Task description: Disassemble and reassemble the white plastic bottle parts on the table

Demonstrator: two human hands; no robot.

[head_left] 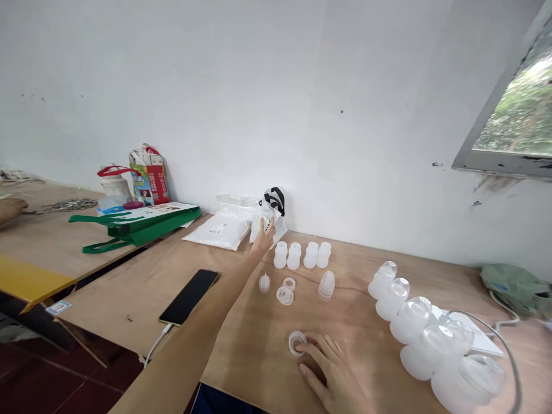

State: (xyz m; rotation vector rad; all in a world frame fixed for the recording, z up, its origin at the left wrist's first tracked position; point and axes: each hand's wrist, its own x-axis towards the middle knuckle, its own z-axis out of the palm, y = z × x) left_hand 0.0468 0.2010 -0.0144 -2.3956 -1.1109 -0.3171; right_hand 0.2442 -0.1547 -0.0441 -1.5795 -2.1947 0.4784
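Observation:
My left hand reaches to the back of the table and touches a white plastic bag with black markings. Two of its fingers point up and apart; the others are partly hidden. Close to me, my right hand rests low over the table, fingers stretched out and apart. Its index fingertip touches a translucent plastic ring lying flat. Beyond it lie more loose rings, a clear nipple-shaped part and a stack of clear dome caps. Several frosted bottles without caps stand in a row behind.
Capped frosted bottles line the right side, beside a cable and a green cloth item. A phone on a charging cord lies left. Clear packs and a green bag sit farther back. Another person's hand shows far left.

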